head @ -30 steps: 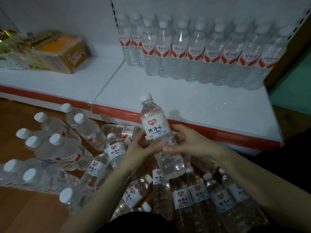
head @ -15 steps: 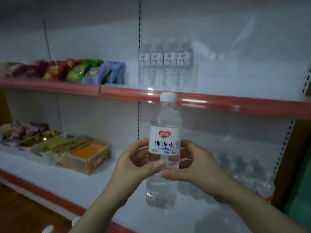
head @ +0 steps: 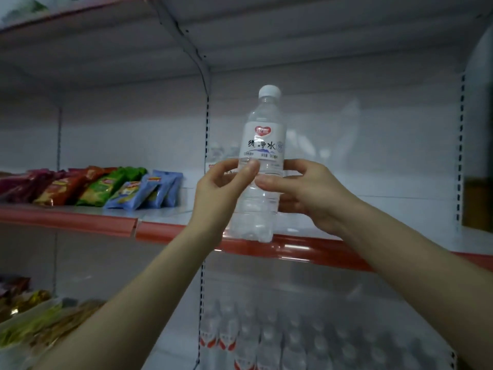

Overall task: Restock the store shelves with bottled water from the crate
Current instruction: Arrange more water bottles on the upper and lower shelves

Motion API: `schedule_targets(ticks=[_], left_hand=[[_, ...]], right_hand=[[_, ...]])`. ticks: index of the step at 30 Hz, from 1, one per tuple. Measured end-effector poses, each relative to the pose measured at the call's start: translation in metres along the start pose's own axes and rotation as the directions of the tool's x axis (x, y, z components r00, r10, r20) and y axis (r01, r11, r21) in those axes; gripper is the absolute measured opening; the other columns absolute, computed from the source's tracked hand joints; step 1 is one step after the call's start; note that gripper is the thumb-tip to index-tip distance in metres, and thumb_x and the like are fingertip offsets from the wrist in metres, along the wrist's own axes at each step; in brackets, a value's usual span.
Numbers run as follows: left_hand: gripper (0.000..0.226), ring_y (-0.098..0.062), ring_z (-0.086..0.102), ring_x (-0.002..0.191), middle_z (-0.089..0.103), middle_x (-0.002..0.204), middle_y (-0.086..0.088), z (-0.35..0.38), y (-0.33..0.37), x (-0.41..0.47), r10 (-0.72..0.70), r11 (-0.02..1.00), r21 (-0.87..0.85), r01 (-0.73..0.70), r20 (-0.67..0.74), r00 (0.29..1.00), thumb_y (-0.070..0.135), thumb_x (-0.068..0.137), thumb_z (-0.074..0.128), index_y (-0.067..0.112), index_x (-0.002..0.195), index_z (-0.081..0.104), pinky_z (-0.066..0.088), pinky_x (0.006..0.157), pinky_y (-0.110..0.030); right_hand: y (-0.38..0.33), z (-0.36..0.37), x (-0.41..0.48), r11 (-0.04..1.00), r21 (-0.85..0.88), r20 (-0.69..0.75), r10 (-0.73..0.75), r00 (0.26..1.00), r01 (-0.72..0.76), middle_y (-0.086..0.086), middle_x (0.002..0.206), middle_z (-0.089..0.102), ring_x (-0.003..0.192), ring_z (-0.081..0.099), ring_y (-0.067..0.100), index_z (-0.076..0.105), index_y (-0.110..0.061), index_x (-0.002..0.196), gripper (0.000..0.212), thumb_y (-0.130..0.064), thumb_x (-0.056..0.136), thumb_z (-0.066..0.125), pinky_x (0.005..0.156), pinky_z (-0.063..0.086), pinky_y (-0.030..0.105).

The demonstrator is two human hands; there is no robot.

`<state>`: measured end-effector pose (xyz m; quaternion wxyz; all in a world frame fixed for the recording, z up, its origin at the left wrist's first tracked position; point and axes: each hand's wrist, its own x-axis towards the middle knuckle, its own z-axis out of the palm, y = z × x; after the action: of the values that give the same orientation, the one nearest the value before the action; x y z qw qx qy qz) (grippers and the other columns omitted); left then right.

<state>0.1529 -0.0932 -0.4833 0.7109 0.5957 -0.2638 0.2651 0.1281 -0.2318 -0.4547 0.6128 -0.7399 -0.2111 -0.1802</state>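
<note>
A clear water bottle [head: 262, 145] with a white cap and a white label with a red heart logo stands upright in the air, its base level with the red front edge of the middle shelf [head: 306, 251]. My left hand [head: 218, 193] grips its middle from the left, and my right hand [head: 306, 193] grips it from the right. Behind the bottle, a few stocked bottles [head: 217, 156] show faintly at the back of that shelf. On the bottom shelf stand several rows of water bottles [head: 280, 340]. The crate is out of view.
Snack packets [head: 106, 186] in red, green and blue lie on the middle shelf to the left of the upright post [head: 206, 129]. More packaged goods [head: 32, 321] fill the lower left shelf. The underside of another shelf [head: 240, 36] spans the top.
Both hands have lifted the bottle from the floor pile up to the middle shelf, and my view has tilted upward; the floor bottles are out of sight.
</note>
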Motion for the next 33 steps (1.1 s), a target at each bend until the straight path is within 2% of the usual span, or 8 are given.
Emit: schedule_targets(ticks=[2,4,8,12,20,23,29,33], left_hand=[[0.047,-0.012,0.063,0.096,0.066,0.105,0.001,0.014,-0.005,0.021,-0.014,0.995,0.099,0.011,0.028,1.000,0.045,0.080,0.061,0.022,0.121,0.058,0.049,0.077,-0.026],[0.051,-0.011,0.057,0.102,0.060,0.115,0.002,0.027,-0.011,0.042,-0.025,0.983,0.185,0.007,0.092,0.995,0.050,0.084,0.055,0.026,0.129,0.052,0.044,0.072,-0.022],[0.044,-0.014,0.056,0.103,0.058,0.120,0.002,0.059,-0.023,0.085,-0.084,0.944,0.329,-0.011,0.272,0.959,0.043,0.095,0.043,0.023,0.134,0.046,0.049,0.080,-0.029],[0.034,-0.022,0.057,0.099,0.058,0.116,-0.007,0.093,-0.049,0.119,-0.252,0.884,0.462,0.068,0.348,0.903,0.027,0.098,0.041,0.020,0.132,0.046,0.049,0.084,-0.034],[0.039,-0.020,0.058,0.063,0.055,0.076,-0.009,0.121,-0.104,0.154,-0.483,0.720,0.669,0.184,0.292,0.826,0.028,0.100,0.038,0.020,0.138,0.038,0.055,0.073,-0.037],[0.039,-0.021,0.060,0.061,0.058,0.073,-0.011,0.125,-0.114,0.165,-0.503,0.707,0.675,0.211,0.269,0.821,0.026,0.100,0.038,0.019,0.139,0.038,0.057,0.076,-0.038],[0.035,-0.018,0.058,0.055,0.056,0.071,-0.010,0.128,-0.131,0.178,-0.453,0.709,0.655,0.263,0.136,0.881,0.020,0.096,0.050,0.003,0.126,0.049,0.055,0.059,-0.029],[0.033,-0.017,0.057,0.051,0.059,0.072,-0.012,0.127,-0.142,0.184,-0.465,0.688,0.642,0.337,0.034,0.885,0.022,0.092,0.058,-0.006,0.109,0.056,0.053,0.052,-0.025]], right_hand=[[-0.002,-0.014,0.018,1.000,-0.023,-0.014,-0.009,1.000,0.008,0.005,0.099,0.070,0.075,0.070,0.015,0.056,-0.014,0.114,0.049,-0.014,0.070,0.078,0.065,0.058,0.025],[-0.001,-0.033,0.039,0.999,-0.048,-0.030,-0.005,1.000,0.004,0.007,0.102,0.070,0.079,0.071,0.018,0.054,-0.012,0.118,0.054,-0.014,0.070,0.078,0.073,0.059,0.030],[0.010,-0.073,0.079,0.993,-0.108,-0.049,0.048,0.998,-0.053,0.009,0.101,0.070,0.088,0.069,0.026,0.051,-0.008,0.120,0.056,-0.006,0.071,0.077,0.087,0.054,0.043],[0.035,-0.105,0.109,0.976,-0.165,-0.104,0.125,0.987,-0.141,0.005,0.091,0.066,0.079,0.066,0.020,0.046,-0.011,0.120,0.055,0.003,0.074,0.072,0.079,0.053,0.036],[0.102,-0.128,0.163,0.921,-0.295,-0.157,0.214,0.964,-0.253,0.008,0.111,0.063,0.101,0.061,0.026,0.048,-0.007,0.123,0.059,-0.005,0.071,0.077,0.088,0.050,0.045],[0.116,-0.132,0.178,0.928,-0.273,-0.147,0.220,0.964,-0.254,0.007,0.114,0.061,0.102,0.060,0.025,0.048,-0.010,0.121,0.056,-0.006,0.072,0.076,0.085,0.050,0.042],[0.139,-0.127,0.200,0.936,-0.281,-0.159,0.174,0.972,-0.213,0.009,0.120,0.060,0.108,0.059,0.027,0.045,-0.009,0.126,0.066,-0.009,0.069,0.079,0.063,0.042,0.024],[0.142,-0.125,0.207,0.921,-0.327,-0.117,0.181,0.977,-0.210,0.006,0.122,0.058,0.110,0.056,0.022,0.040,-0.011,0.129,0.070,-0.014,0.071,0.079,0.080,0.047,0.030]])
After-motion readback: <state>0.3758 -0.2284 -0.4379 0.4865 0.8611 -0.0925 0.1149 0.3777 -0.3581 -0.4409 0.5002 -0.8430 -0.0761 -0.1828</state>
